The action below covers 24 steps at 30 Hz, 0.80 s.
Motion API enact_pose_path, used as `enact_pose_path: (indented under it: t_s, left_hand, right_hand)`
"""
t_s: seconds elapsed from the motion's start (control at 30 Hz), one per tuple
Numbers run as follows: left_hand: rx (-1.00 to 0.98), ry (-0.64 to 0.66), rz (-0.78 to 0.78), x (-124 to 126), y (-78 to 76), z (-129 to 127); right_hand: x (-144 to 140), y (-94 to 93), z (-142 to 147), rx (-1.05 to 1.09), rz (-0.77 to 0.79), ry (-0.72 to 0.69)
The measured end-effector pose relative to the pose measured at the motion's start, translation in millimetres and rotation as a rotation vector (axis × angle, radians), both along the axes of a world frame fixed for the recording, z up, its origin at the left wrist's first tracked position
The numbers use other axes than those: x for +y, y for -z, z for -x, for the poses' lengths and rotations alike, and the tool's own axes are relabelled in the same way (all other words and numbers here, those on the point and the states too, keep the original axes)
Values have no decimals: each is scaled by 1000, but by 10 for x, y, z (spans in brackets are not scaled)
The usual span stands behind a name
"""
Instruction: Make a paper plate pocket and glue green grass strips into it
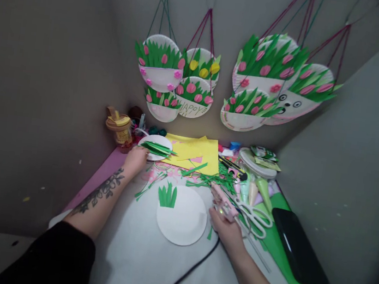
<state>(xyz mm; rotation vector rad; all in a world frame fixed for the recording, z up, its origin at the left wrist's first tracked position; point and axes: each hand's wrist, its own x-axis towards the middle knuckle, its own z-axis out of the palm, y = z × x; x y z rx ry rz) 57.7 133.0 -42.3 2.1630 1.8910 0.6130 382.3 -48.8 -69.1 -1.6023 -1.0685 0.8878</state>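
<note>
White paper plate [181, 218] lies flat at the centre of the table [133, 251], a tuft of green paper grass blades [167, 196] stuck on its far edge. Right hand [226, 228] sits just beside the plate's right rim, fingers wrapped around a pink glue gun [222, 202] with its nozzle pointing away, black cord [190, 270] trailing back toward the person. Left hand [136, 159] is stretched out to the far left, fingers curled at the edge of a second white paper plate [155, 147] piled with loose green paper strips [157, 149]; whether it pinches anything, I cannot tell. Yellow paper sheets [197, 153] lie beyond, white-handled scissors [253, 215] rest right of the glue gun, and finished flower-basket plates [197, 80] hang on the wall above.
</note>
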Motion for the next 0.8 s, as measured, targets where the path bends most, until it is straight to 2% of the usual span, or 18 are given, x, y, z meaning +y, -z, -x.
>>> enact_pose_path:
  t_s: [0.13, 0.3, 0.4, 0.8]
  left_hand:
    - [227, 18, 12, 303, 51, 54]
    - [391, 105, 13, 492, 85, 122]
    - [439, 180, 0, 537, 93, 168]
    - [500, 453, -6, 566, 135, 227]
  right_hand:
    - [-63, 29, 17, 16, 36, -5]
    - [-141, 141, 8, 28, 154, 12]
    - [-153, 171, 1, 66, 190, 18]
    - [-133, 190, 14, 104, 158, -10]
